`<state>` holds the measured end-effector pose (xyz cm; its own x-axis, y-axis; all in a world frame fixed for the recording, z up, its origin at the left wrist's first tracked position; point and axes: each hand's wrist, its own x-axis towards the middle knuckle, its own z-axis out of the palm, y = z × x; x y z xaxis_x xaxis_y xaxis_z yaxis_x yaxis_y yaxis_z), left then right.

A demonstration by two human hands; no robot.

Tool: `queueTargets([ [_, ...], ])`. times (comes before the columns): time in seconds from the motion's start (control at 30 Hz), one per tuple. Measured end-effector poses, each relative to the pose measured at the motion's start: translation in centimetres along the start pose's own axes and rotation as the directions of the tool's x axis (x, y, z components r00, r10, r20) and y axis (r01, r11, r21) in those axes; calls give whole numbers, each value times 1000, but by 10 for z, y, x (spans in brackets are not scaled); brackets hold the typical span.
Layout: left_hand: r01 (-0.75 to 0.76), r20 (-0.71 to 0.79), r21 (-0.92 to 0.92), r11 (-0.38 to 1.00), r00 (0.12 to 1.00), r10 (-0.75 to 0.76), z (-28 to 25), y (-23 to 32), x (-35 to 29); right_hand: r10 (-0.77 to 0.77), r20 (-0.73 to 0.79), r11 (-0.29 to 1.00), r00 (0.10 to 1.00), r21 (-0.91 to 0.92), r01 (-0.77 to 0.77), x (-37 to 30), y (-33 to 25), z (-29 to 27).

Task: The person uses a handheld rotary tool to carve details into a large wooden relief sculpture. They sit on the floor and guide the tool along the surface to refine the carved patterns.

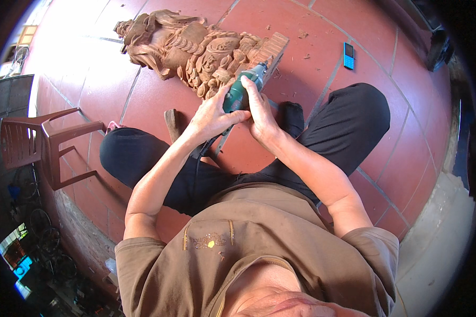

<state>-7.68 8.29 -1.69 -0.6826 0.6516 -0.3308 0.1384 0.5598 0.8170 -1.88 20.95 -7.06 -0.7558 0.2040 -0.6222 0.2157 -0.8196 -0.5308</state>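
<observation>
A green rotary tool [237,96] with a grey metal nose is held between my two hands. My left hand [210,117] closes on its left side, the thumb lying across its rear end. Along its right side my right hand [260,112] grips the body. The nose points away from me, at the base of a carved wooden figure [195,50] that lies on its side on the floor. Whether the bit touches the wood I cannot tell. Robes, a head at the far left and dense rounded carving show on the figure; my hands hide part of its near edge.
Red floor tiles [158,103] surround my crossed legs. A wooden mallet-like handle [172,124] lies by my left knee. Wood chips [302,34] and a blue keypad phone [349,56] lie at the far right. A brown plastic chair [47,142] stands at the left.
</observation>
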Motion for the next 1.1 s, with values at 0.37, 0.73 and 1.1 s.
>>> queueTargets([
  [0.37, 13, 33, 8, 1000, 999, -13, -3, 6, -2, -12, -28, 1000, 1000, -2, 12, -5, 2, 0],
  [0.73, 28, -47, 41, 999, 999, -26, -7, -4, -2, -35, -20, 997, 999, -71, 34, -3, 1, 18],
  [1.1, 52, -49, 0, 999, 997, -52, -8, 0, -4, -51, -5, 998, 999, -28, 51, 0, 1, 21],
])
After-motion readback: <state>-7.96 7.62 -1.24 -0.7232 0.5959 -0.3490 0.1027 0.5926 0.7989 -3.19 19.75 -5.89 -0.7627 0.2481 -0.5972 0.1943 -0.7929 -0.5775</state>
